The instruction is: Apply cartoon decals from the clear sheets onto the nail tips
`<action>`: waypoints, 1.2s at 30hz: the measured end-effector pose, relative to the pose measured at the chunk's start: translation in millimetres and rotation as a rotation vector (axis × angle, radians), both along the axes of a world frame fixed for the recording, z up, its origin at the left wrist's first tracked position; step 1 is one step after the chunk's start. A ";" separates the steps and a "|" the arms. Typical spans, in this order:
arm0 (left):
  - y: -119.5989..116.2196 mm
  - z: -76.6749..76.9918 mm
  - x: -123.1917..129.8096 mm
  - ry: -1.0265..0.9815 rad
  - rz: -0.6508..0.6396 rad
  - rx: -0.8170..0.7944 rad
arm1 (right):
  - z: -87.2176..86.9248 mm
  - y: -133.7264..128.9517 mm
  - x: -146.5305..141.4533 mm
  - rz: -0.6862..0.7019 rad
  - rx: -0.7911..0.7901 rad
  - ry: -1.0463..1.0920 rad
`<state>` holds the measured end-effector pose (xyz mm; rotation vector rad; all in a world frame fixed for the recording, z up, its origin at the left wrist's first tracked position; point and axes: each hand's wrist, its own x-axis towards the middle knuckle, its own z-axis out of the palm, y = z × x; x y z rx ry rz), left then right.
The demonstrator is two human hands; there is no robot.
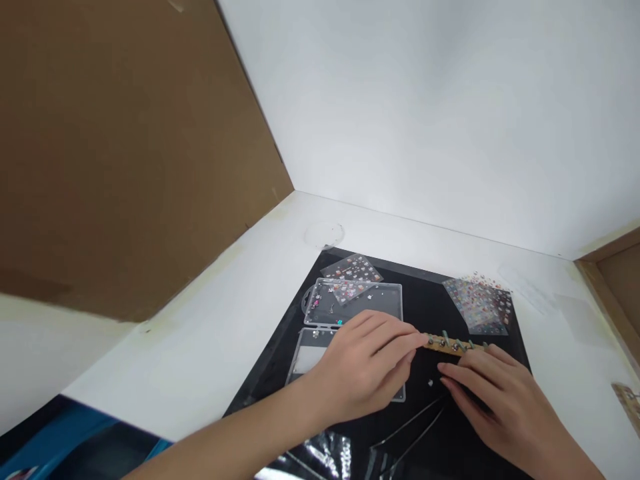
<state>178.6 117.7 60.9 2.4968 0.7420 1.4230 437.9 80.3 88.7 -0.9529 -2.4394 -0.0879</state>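
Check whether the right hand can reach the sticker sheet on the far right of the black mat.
Probably yes. The sticker sheet lies just beyond the right hand; only the wooden strip sits near the path, and the hand could likely pass over it.

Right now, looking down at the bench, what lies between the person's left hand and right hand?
In the head view, a wooden strip studded with small pieces spans the gap between the left hand and right hand; below it, a small silver piece lies on the black mat.
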 end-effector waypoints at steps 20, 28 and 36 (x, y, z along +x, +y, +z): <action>-1.8 -1.6 -1.8 0.053 0.009 -0.029 | -15.6 -7.1 -14.3 -0.097 -0.105 -0.067; -1.8 -3.1 -2.2 0.046 0.021 -0.021 | -16.0 -4.2 -14.0 -0.066 -0.112 -0.068; -0.7 -2.0 -2.9 0.057 0.021 -0.009 | -13.9 -2.4 -5.3 -0.026 -0.109 -0.076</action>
